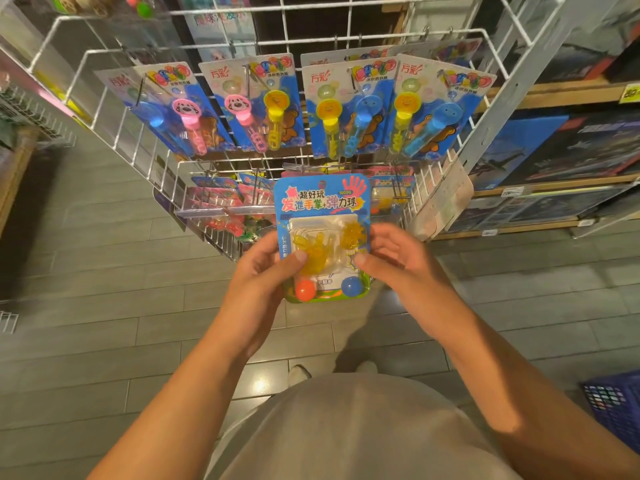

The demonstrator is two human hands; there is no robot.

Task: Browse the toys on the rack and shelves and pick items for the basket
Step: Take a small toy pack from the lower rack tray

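My left hand (258, 271) pinches the left edge of a toy card (322, 237), thumb on its front. The card stands upright before the wire rack (166, 174), and my right hand (398, 261) grips its right edge, the blue basket (613, 407) far right.

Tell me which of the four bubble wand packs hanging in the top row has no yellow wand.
The leftmost bubble wand pack: it holds a blue wand and a pink one; the other three each include a yellow wand.
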